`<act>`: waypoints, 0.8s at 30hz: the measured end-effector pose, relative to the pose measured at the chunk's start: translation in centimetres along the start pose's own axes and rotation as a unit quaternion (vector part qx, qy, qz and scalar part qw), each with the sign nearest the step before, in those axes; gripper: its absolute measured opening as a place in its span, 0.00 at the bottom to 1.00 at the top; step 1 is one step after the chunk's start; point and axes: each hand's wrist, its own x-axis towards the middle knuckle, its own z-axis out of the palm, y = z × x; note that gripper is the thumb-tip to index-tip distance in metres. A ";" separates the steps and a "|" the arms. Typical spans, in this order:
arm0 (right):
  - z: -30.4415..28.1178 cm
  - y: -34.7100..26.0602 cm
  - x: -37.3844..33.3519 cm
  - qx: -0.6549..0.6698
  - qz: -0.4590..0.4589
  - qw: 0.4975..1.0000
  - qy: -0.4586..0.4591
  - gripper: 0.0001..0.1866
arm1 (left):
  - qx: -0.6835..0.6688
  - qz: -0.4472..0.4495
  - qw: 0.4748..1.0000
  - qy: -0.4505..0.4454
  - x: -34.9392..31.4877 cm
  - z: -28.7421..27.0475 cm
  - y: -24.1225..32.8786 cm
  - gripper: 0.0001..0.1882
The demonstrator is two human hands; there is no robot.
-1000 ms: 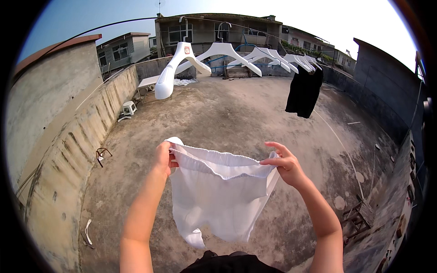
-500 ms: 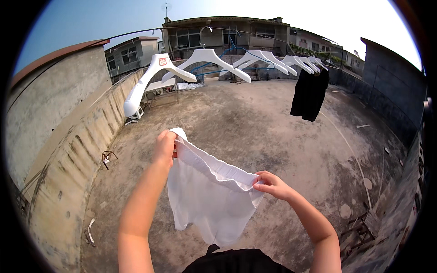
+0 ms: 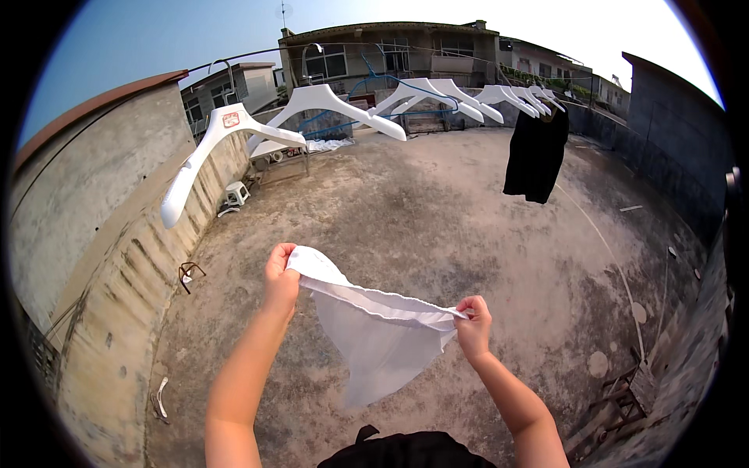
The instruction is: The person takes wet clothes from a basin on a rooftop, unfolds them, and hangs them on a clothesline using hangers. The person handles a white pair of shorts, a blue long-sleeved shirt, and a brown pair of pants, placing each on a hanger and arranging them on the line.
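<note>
Both ends of the waistband (image 3: 376, 301) on the white shorts (image 3: 385, 349) are pinched, by the left hand (image 3: 282, 277) and the right hand (image 3: 473, 326), above the concrete floor (image 3: 406, 203). Light, limp handling is to be expected; the gathered waistband seems best gripped, as the thin cloth may fold.

Left hand (image 3: 282, 279) grips white elastic-waisted shorts (image 3: 382, 339) at their ten o'clock, right hand (image 3: 473, 326) at their three o'clock.

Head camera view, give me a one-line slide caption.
Left hand and right hand holding a white, thin-fabric garment by its gathered waistband, white broad-shouldered hangers hanging beyond.
</note>
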 end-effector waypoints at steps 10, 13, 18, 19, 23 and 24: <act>-8.1 0.3 -3.0 -0.225 -0.497 0.838 -0.001 0.09 | -0.177 -0.055 0.980 -0.066 -1.3 2.7 -4.7 0.15; -9.3 1.1 -4.1 -0.234 -0.500 0.833 -0.032 0.09 | -0.190 -0.080 0.975 -0.080 -1.6 4.1 -6.2 0.14; -10.6 2.9 -4.0 -0.255 -0.414 0.873 -0.041 0.09 | -0.178 -0.139 0.971 -0.076 -1.8 7.1 -6.8 0.13; -10.9 3.3 -3.2 -0.268 -0.369 0.889 -0.033 0.10 | -0.174 -0.151 0.971 -0.069 -1.7 7.9 -6.7 0.13; -12.3 5.1 2.4 -0.244 -0.153 0.958 0.000 0.12 | 0.049 -0.125 0.989 -0.065 0.5 8.8 -10.9 0.15; -12.6 5.7 4.1 -0.238 -0.100 0.966 0.013 0.12 | 0.064 -0.173 0.982 -0.036 0.6 11.0 -9.7 0.12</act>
